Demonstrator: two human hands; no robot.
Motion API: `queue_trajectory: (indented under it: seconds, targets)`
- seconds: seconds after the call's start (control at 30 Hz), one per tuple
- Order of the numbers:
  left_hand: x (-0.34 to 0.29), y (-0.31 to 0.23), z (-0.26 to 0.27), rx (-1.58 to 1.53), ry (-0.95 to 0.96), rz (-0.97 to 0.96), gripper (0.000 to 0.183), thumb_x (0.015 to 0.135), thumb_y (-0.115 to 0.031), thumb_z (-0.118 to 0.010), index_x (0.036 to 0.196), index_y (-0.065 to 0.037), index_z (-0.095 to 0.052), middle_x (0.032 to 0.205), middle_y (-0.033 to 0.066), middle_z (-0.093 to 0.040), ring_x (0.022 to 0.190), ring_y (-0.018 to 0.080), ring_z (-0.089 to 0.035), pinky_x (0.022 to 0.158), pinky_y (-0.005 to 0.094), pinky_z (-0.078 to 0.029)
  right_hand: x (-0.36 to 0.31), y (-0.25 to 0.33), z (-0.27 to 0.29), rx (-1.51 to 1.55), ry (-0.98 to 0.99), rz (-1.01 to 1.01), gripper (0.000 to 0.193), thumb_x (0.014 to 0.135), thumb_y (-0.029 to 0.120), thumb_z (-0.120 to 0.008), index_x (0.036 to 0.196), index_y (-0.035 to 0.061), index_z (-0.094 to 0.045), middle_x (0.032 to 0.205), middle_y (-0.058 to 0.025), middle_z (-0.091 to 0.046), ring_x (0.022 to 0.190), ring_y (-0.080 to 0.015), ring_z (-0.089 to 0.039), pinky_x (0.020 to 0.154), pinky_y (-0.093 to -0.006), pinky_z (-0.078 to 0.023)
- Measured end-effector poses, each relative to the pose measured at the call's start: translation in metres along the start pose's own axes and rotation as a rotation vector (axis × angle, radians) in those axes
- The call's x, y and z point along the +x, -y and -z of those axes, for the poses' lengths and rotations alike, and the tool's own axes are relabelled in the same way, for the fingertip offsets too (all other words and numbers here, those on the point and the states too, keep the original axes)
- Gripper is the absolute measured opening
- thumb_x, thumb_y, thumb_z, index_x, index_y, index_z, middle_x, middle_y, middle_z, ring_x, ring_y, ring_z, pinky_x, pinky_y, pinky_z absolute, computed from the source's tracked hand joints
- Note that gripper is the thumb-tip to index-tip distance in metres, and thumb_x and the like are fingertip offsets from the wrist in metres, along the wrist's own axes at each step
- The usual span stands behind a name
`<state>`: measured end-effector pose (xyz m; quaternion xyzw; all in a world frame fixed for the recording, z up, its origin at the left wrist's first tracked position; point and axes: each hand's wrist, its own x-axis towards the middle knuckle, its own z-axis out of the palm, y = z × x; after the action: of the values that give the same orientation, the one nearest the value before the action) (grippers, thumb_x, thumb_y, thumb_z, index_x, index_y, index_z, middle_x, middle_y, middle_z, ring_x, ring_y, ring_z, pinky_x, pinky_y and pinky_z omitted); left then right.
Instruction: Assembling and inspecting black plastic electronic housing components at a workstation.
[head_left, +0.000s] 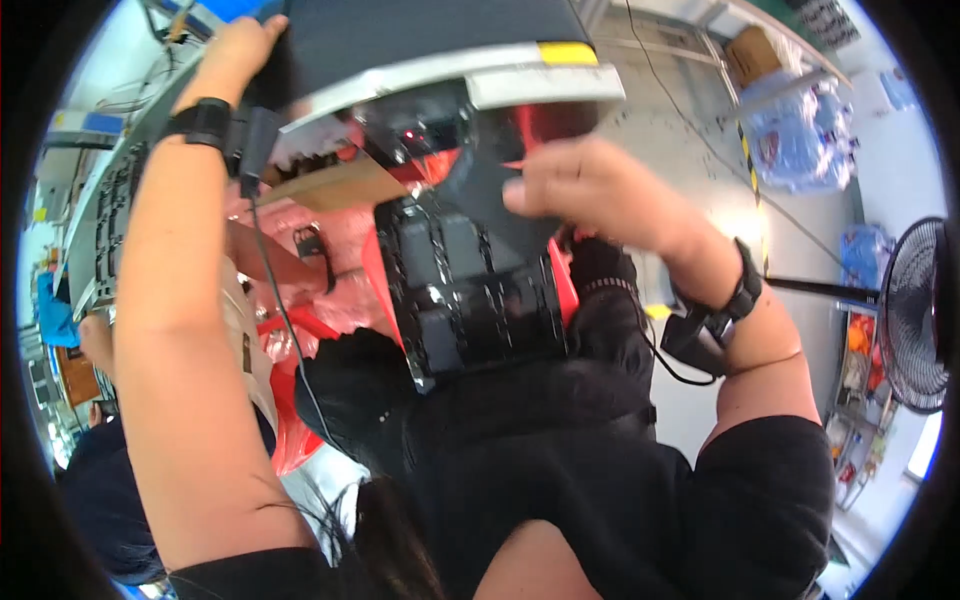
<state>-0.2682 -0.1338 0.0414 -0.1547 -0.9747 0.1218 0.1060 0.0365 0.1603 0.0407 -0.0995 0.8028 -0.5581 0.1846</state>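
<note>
My left hand [245, 50] reaches far forward, its fingers bent at the left side of a dark flat-topped surface [430, 35] with a white front edge. What those fingers hold, if anything, is hidden. A black plastic tray [485, 310] with moulded compartments rests on my lap, tilted away from me. Above its far right part is my right hand [595, 190], smeared by motion, with the thumb pointing left. Whether it holds anything cannot be made out. Both wrists carry black straps with small devices and cables.
Pink-red plastic sheeting [345, 235] and a cardboard piece [340, 185] lie beneath the dark surface. At left sits another person [100, 480], close by my arm. A black fan [915, 310] stands at right; wrapped water bottles [800, 140] are behind it.
</note>
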Motion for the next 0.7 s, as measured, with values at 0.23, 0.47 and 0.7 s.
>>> queue_trajectory:
  seconds: [0.23,0.47,0.7]
  targets:
    - [0.003,-0.021,0.013,-0.491,0.332,0.273,0.055,0.075,-0.056,-0.058,0.069,-0.001,-0.057,0.053,0.0034,-0.050,0.046,0.0182,-0.049,0.043,0.0303,-0.038,-0.067,-0.137,-0.100,-0.778,0.179,-0.219,0.038,0.087,0.034,-0.045,0.075,0.0031,-0.063,0.075,-0.0144,-0.063,0.072,-0.0307,-0.062,0.068,-0.0420,-0.049]
    - [-0.166,-0.075,0.059,-1.212,0.105,0.226,0.036,0.077,-0.041,-0.066,0.068,-0.007,-0.057,0.051,-0.0047,-0.042,0.046,0.0048,-0.035,0.044,0.0209,-0.026,-0.069,-0.126,-0.114,-0.821,0.063,-0.075,0.030,0.078,0.033,-0.057,0.084,0.0039,-0.060,0.088,-0.0105,-0.060,0.083,-0.0272,-0.060,0.069,-0.0387,-0.047]
    - [-0.342,-0.137,0.034,-1.642,0.355,0.490,0.030,0.079,-0.033,-0.067,0.070,-0.007,-0.057,0.051,-0.0043,-0.044,0.043,0.0045,-0.036,0.040,0.0204,-0.028,-0.098,-0.150,-0.124,-1.070,-0.106,0.270,0.056,0.078,0.031,-0.061,0.123,0.0038,-0.045,0.131,-0.0094,-0.040,0.124,-0.0252,-0.033,0.099,-0.0463,-0.030]
